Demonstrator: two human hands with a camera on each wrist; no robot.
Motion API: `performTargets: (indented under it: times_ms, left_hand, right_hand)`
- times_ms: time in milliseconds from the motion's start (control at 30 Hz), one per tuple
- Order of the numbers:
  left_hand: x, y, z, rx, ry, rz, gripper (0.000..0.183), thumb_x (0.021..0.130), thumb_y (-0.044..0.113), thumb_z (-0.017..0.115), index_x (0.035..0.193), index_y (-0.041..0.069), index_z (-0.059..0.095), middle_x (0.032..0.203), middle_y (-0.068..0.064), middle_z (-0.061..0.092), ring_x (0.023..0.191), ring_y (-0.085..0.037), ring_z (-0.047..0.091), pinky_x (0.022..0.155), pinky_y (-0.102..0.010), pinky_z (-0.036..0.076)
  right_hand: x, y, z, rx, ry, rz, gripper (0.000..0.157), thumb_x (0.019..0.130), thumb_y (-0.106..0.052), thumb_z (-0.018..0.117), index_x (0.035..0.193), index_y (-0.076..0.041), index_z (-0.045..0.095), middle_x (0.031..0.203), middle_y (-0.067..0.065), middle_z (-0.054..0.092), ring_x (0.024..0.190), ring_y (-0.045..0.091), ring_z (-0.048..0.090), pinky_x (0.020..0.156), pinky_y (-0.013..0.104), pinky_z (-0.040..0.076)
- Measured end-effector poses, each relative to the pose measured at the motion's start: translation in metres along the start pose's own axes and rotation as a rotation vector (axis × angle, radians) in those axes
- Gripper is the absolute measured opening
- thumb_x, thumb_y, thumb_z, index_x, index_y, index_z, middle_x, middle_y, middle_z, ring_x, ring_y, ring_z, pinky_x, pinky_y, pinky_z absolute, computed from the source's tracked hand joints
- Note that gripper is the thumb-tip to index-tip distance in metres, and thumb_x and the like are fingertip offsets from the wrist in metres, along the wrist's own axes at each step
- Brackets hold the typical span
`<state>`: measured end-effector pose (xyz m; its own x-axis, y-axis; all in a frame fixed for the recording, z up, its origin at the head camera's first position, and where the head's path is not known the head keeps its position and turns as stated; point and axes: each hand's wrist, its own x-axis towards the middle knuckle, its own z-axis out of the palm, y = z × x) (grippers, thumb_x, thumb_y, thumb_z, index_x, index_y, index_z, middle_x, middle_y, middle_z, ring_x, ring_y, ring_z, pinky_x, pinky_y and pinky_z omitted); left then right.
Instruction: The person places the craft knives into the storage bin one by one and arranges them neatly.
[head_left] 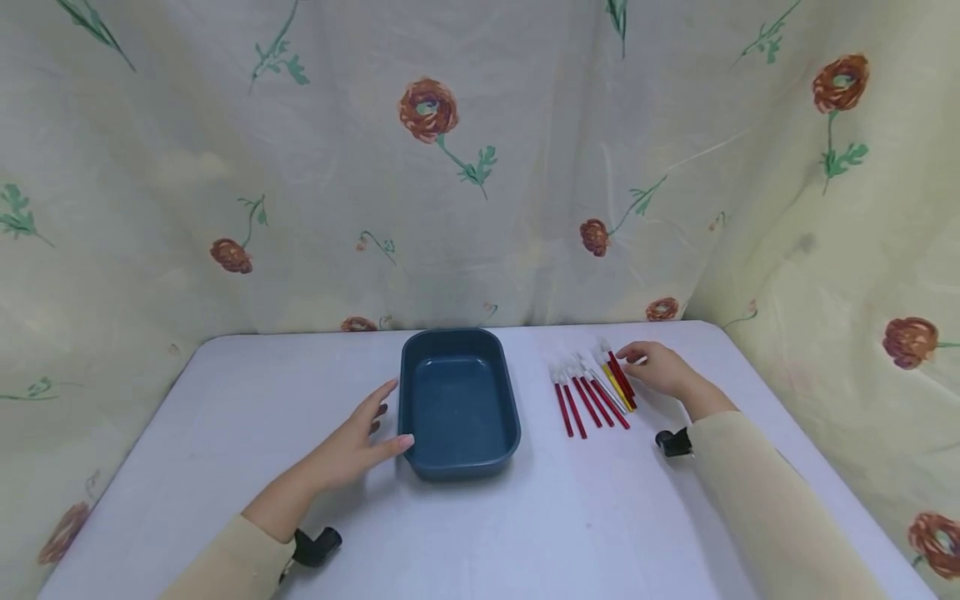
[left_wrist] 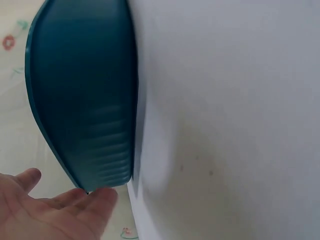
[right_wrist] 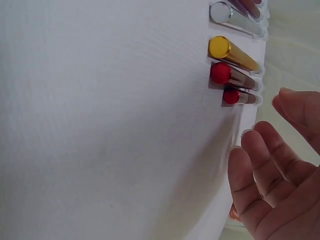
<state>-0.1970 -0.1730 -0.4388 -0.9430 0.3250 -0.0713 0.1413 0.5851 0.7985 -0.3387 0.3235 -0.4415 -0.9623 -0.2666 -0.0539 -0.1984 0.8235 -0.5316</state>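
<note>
A dark blue rectangular tub (head_left: 459, 468) stands on the white table, its ribbed side showing in the left wrist view. My left hand (head_left: 348, 446) is spread at its left side, with the thumb at the rim near the front corner. Right of the tub lies a row of slim pen-like sticks (head_left: 579, 403) with whitish ends; most are red, with one yellow stick (head_left: 617, 385) and a silver one (right_wrist: 235, 20). Beside the rightmost red stick (right_wrist: 240, 96) is my right hand (head_left: 658, 371), fingers loosely bent with nothing between them in the right wrist view.
The white table (head_left: 525, 533) runs back to a flower-patterned curtain (head_left: 322, 167), which also closes in both sides. A small black device (head_left: 318, 547) sits at the left wrist and another black device (head_left: 673, 442) at the right.
</note>
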Motion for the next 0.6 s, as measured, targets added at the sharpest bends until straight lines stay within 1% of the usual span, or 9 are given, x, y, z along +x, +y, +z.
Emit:
performTargets:
  times_ms: [133, 233, 300, 367, 500, 600]
  left_hand:
    - [0.0, -0.0001, 0.0033, -0.072, -0.004, 0.009, 0.092, 0.093, 0.036, 0.073, 0.161, 0.023, 0.013, 0.166, -0.014, 0.014, 0.147, -0.041, 0.028, 0.112, -0.053, 0.036]
    - [-0.0001, 0.0004, 0.0049, -0.089, -0.013, 0.024, 0.092, 0.092, 0.034, 0.074, 0.161, 0.02, 0.014, 0.165, -0.016, 0.015, 0.146, -0.042, 0.029, 0.11, -0.052, 0.038]
    - [-0.0002, 0.0008, 0.0058, -0.102, -0.019, 0.031, 0.093, 0.092, 0.033, 0.074, 0.161, 0.018, 0.014, 0.165, -0.016, 0.014, 0.146, -0.042, 0.029, 0.11, -0.051, 0.039]
    - [-0.0006, 0.0016, 0.0065, -0.116, -0.027, 0.039, 0.092, 0.093, 0.031, 0.074, 0.161, 0.016, 0.014, 0.165, -0.017, 0.015, 0.146, -0.043, 0.029, 0.109, -0.05, 0.04]
    - [-0.0022, 0.0029, 0.0079, -0.141, -0.033, 0.033, 0.091, 0.092, 0.03, 0.074, 0.161, 0.016, 0.015, 0.165, -0.015, 0.016, 0.145, -0.043, 0.031, 0.107, -0.05, 0.043]
    - [-0.0036, 0.0036, 0.0092, -0.154, -0.033, 0.027, 0.091, 0.092, 0.03, 0.075, 0.16, 0.017, 0.016, 0.165, -0.015, 0.017, 0.145, -0.042, 0.032, 0.107, -0.049, 0.044]
  right_hand:
    - [0.0019, 0.0027, 0.0013, 0.019, -0.023, 0.024, 0.029, 0.098, -0.01, 0.058, 0.123, 0.004, 0.063, 0.117, 0.028, 0.061, 0.102, 0.039, 0.061, 0.086, 0.049, 0.054]
    - [0.003, 0.0043, 0.0023, 0.041, -0.038, 0.042, 0.029, 0.099, -0.01, 0.057, 0.124, 0.004, 0.062, 0.117, 0.027, 0.061, 0.098, 0.034, 0.06, 0.081, 0.042, 0.055]
    - [0.0035, 0.0048, 0.0025, 0.051, -0.049, 0.053, 0.029, 0.099, -0.011, 0.057, 0.124, 0.003, 0.062, 0.116, 0.026, 0.061, 0.097, 0.033, 0.059, 0.08, 0.041, 0.054]
    - [0.0043, 0.005, 0.0037, 0.057, -0.054, 0.071, 0.028, 0.1, -0.012, 0.056, 0.124, 0.002, 0.063, 0.117, 0.024, 0.061, 0.1, 0.033, 0.058, 0.083, 0.042, 0.053]
    - [0.0054, 0.0047, 0.0069, 0.068, -0.062, 0.106, 0.029, 0.102, -0.015, 0.056, 0.126, 0.0, 0.063, 0.119, 0.023, 0.06, 0.106, 0.035, 0.055, 0.091, 0.049, 0.049]
    - [0.0057, 0.0051, 0.0097, 0.082, -0.063, 0.121, 0.029, 0.103, -0.015, 0.055, 0.127, 0.001, 0.061, 0.121, 0.024, 0.059, 0.108, 0.037, 0.053, 0.095, 0.053, 0.046]
